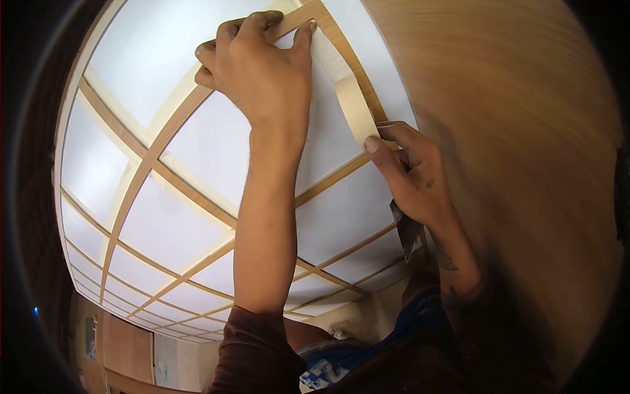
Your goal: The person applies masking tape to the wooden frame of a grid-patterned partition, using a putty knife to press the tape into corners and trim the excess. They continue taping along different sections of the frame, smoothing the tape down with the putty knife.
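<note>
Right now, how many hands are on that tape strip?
2. Left hand presses the tape strip at the frame corner up top; right hand pinches its loose lower end. No other hands visible.

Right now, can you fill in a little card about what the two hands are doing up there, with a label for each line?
Place: white panels crossed by a wooden grid, beside a wood-grain wall
Left hand: fingers pressing the upper end of the strip onto the frame's top corner
Right hand: thumb and fingers pinching the strip's lower end
Strip: thin, tan, curved, lifted off the panel between both hands
Also in right hand: a dark flat tool, kind unclear
</note>
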Available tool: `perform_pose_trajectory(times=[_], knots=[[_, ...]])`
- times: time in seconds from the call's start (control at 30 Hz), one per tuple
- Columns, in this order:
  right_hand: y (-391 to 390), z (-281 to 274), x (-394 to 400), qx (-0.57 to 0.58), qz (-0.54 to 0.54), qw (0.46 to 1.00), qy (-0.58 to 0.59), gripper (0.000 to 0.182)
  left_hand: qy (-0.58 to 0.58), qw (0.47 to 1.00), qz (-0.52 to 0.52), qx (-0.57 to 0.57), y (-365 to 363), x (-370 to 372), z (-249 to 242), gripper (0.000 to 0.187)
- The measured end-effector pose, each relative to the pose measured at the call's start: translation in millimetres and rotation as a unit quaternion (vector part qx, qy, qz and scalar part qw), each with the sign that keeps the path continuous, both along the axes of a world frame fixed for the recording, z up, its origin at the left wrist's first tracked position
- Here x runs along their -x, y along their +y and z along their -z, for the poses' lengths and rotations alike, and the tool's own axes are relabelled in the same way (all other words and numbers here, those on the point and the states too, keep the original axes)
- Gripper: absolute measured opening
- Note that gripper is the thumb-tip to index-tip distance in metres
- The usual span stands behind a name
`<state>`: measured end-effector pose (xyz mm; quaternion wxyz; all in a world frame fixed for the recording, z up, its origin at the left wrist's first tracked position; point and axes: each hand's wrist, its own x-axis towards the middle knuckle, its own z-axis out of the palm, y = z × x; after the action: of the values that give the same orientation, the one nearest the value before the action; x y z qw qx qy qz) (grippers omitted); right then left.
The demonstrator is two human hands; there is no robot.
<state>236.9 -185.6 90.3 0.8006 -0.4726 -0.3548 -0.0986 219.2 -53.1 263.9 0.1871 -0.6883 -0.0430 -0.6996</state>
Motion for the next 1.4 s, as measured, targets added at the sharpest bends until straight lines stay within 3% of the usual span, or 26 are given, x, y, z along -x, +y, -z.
perform_pose_trajectory(times=[0.13,0.37,0.53,0.77,0.83,0.87,0.93,1.13,1.17,1.3,1.4], knots=[[-6,-3,5,0.003,0.067,0.998,0.004,0.031,0.034,0.999,-0.009,0.039,6,-1,-6,0.045],[-18,-18,8,0.066,0.089,0.993,0.042,0.04,0.027,0.999,-0.009,0.041,7,-3,-4,0.047],[-20,-22,3,0.17,0.121,0.977,0.036,0.055,0.024,0.999,-0.004,0.034,6,-3,-2,0.048],[-19,-44,-6,0.262,0.136,0.952,0.084,0.06,-0.003,1.0,-0.001,0.002,12,-6,-1,0.046],[-16,-42,-11,0.288,0.156,0.94,0.094,0.059,0.084,0.991,-0.024,0.102,-2,4,-4,0.063],[-17,-42,-13,0.29,0.157,0.939,0.095,0.059,0.086,0.991,-0.023,0.104,-15,7,0,0.063],[-18,-41,-15,0.291,0.13,0.941,0.112,0.059,0.029,0.993,-0.016,0.112,-44,13,8,0.036],[-17,-45,-25,0.356,0.123,0.918,0.127,0.053,0.01,0.996,0.023,0.09,-32,6,8,0.034],[-18,-47,-25,0.361,0.127,0.915,0.127,0.053,0.004,0.996,-0.033,0.089,-31,5,8,0.034],[-22,-56,-21,0.389,0.138,0.905,0.103,0.053,0.026,0.995,0.015,0.097,-41,14,10,0.034],[-21,-61,-24,0.422,0.141,0.892,0.082,0.049,0.018,0.994,-0.022,0.103,-31,6,6,0.034]])
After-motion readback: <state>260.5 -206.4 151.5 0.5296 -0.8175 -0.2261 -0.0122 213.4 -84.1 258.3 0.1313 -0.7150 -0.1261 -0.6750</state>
